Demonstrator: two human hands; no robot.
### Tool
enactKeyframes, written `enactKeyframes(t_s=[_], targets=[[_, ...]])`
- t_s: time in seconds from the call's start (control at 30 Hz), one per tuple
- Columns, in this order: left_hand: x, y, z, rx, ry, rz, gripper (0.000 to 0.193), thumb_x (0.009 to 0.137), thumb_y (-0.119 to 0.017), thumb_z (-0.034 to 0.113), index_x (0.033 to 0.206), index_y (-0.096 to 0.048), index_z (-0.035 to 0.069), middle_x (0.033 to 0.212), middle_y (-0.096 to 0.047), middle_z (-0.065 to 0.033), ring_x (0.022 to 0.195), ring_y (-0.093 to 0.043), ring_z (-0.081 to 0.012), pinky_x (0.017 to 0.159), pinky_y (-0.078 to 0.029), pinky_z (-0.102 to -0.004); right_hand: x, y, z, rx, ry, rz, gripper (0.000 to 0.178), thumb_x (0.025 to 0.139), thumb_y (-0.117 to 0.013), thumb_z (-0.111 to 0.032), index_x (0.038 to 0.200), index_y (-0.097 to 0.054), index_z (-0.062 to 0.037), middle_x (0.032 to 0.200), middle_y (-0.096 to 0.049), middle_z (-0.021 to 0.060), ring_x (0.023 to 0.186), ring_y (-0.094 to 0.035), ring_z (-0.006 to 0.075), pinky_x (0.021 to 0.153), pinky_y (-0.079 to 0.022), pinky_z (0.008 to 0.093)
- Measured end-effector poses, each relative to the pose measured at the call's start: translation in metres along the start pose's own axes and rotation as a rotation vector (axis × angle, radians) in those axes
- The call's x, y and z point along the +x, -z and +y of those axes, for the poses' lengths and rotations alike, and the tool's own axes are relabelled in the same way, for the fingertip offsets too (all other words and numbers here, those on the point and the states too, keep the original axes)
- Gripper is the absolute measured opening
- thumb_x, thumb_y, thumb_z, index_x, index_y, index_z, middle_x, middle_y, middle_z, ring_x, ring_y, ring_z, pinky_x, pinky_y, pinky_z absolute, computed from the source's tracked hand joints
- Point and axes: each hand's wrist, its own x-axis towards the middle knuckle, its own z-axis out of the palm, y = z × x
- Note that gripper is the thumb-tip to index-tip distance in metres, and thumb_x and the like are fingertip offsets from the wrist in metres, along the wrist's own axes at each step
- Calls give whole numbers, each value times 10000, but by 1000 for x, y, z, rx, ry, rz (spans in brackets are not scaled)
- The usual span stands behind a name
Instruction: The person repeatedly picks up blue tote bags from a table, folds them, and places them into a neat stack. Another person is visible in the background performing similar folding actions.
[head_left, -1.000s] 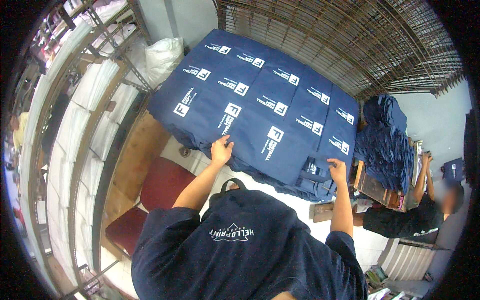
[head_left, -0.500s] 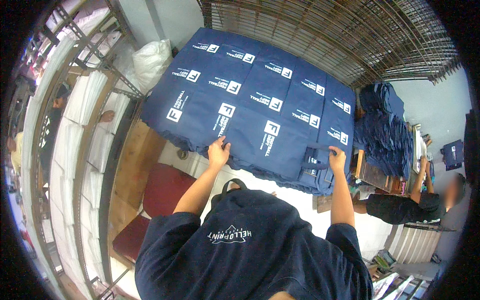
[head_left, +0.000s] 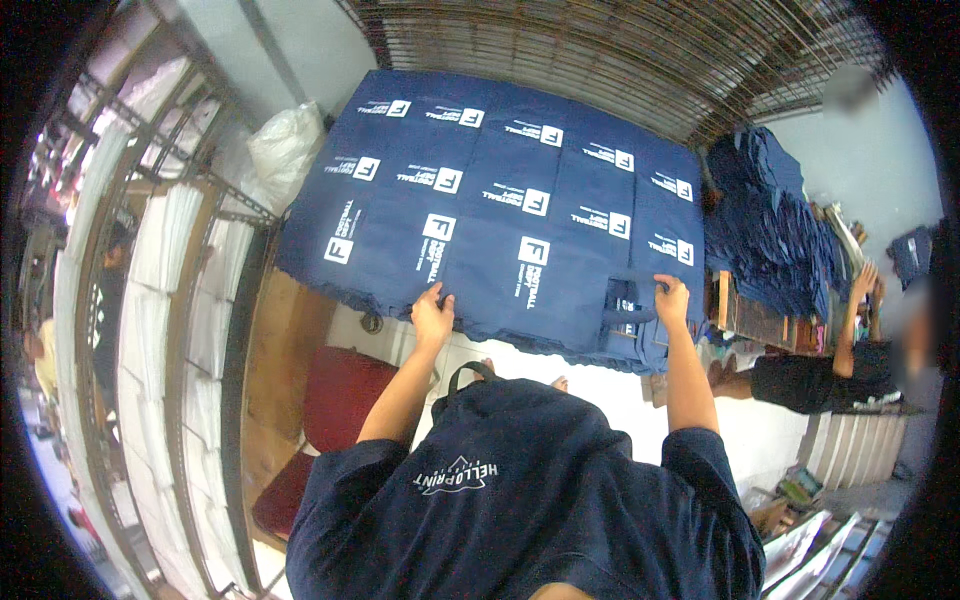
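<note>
A broad pile of navy fabric bags (head_left: 480,240) lies in front of me, laid out in rows with white square prints and lettering. My left hand (head_left: 433,318) rests at the pile's near edge, fingertips on the top fabric, thumb and fingers apart. At the near right corner, my right hand (head_left: 672,300) has its fingers curled in a pinch at a navy strap (head_left: 632,318). Beside that strap, part of another white print shows through a gap in the fabric. What lies inside the right hand's fingers is mostly hidden.
Metal shelving with white stacks (head_left: 160,290) stands to the left, near a dark red chair (head_left: 345,395). A white plastic bag (head_left: 285,150) sits at the far left corner. More navy fabric (head_left: 765,220) is heaped to the right, where another person (head_left: 820,378) works. Wire racks (head_left: 600,50) rise behind.
My view has shifted slightly. The strap, raised in a loop at my right hand before, now lies lower and flatter. My left hand stays at the near edge.
</note>
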Motion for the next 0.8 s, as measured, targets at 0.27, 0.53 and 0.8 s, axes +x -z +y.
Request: enactKeyframes(t_s=[0.27,0.53,0.8], targets=[[-5,0,-2,55,-29,-6,414,719,-670,211,1076,-578,22,899,-572,-178,866,-550,-335,791,-432,-403,-11,4,0,0,1,12,264,706,-625,-71,969,-615,-58,968,-593,160,947,-556,326,822,-443,376],[-57,17,-10,85,-137,233,520,772,-647,238,1205,-464,16,1101,-483,-199,1027,-468,-344,876,-396,-408,-7,69,38,161,4,291,321,734,-657,-179,1025,-597,-59,1016,-583,124,987,-542,281,840,-426,346],[-150,-12,-80,340,248,76,249,763,-624,245,809,-579,4,830,-607,-173,768,-590,-319,655,-460,-383,36,216,175,386,-437,1014,340,759,-636,-113,1086,-565,-54,834,-601,93,721,-577,178,683,-460,295]])
